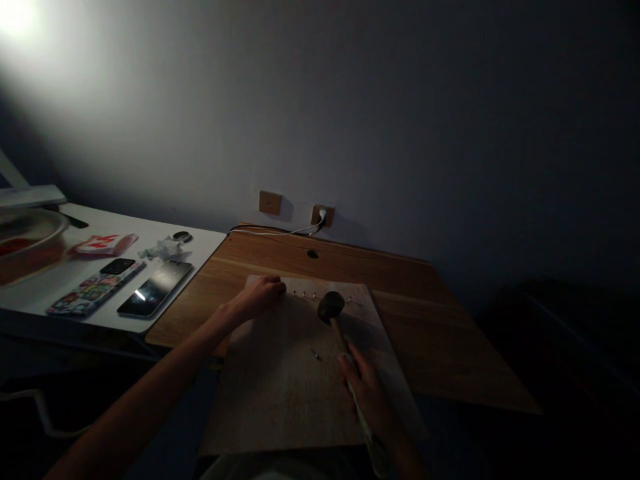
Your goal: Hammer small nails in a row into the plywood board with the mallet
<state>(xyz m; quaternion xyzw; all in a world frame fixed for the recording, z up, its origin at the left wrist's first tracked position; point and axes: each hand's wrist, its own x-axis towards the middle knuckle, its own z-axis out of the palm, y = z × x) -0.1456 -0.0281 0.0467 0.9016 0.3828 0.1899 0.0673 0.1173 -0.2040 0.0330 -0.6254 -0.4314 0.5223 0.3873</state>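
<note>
My right hand (367, 383) is wrapped round the handle of a mallet (331, 307) with a dark, rounded head. The mallet head is over the far part of a pale wooden board (280, 393). My left hand (265, 293) is at the board's far left part, fingers curled; whatever may be in them is hidden. Just right of it, several small shiny metal pins (304, 294) stand in a row. Another metal pin (349, 300) is right of the mallet head. One loose metal piece (315, 355) lies nearer me, its exact kind too small to tell.
The board lies on a brown wooden table (430, 333). On a white table (200, 243) at left are a phone (155, 290), a patterned case (95, 293), a red-and-white packet (103, 245), crumpled plastic (167, 249) and a clear tub (30, 243). A white cable (280, 232) runs to a wall socket (323, 215).
</note>
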